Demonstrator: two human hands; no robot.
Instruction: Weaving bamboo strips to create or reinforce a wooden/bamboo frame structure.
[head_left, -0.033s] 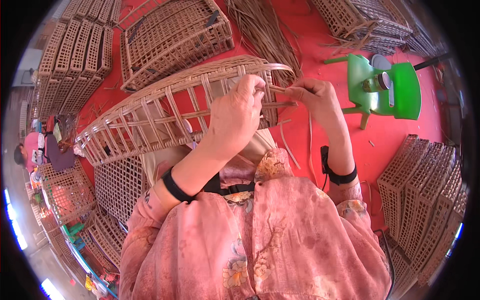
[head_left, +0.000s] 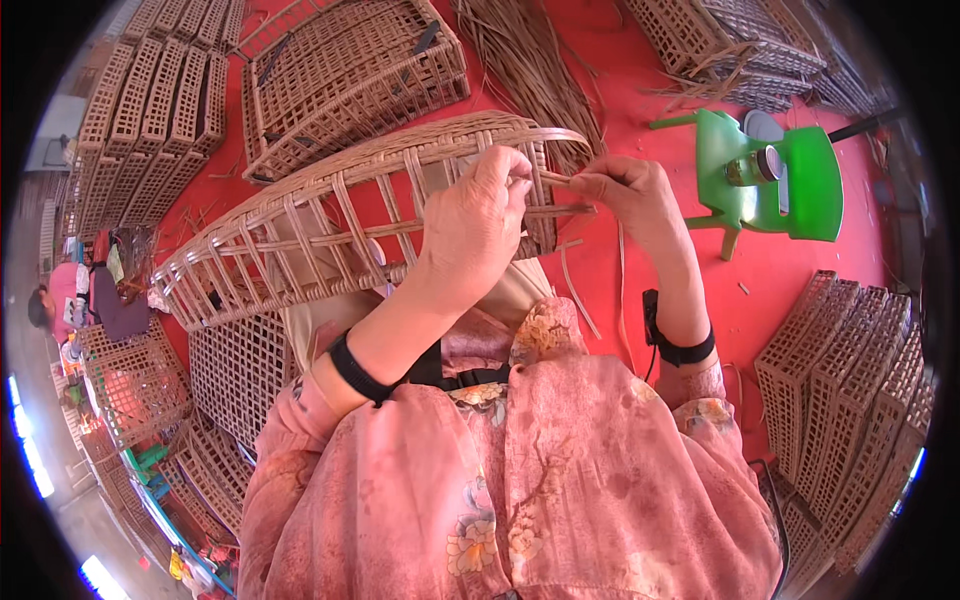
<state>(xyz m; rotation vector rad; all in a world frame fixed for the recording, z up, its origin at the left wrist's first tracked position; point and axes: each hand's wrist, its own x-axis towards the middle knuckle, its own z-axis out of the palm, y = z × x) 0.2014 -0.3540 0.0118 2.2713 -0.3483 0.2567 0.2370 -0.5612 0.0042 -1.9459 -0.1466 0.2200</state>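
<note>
A long woven wicker basket (head_left: 330, 240) lies tilted across my lap, its open-slatted side toward me and its braided rim (head_left: 380, 150) on the far side. My left hand (head_left: 470, 230) is closed at its right end, thumb and fingers pinching a wicker strip (head_left: 555, 179); its fingertips are partly hidden. Just right of the basket's end, my right hand (head_left: 635, 200) pinches the same strip between thumb and fingers. Another flat strand (head_left: 562, 134) curls loose from the rim above both hands.
Beyond the basket sits a larger wicker basket (head_left: 355, 80) beside a bundle of loose strips (head_left: 530, 75). A green plastic chair (head_left: 812, 190) holding a jar (head_left: 755, 167) stands right. Stacked wicker panels (head_left: 840, 370) rise at right, more stacks (head_left: 150, 110) at left. A person (head_left: 65, 300) is far left.
</note>
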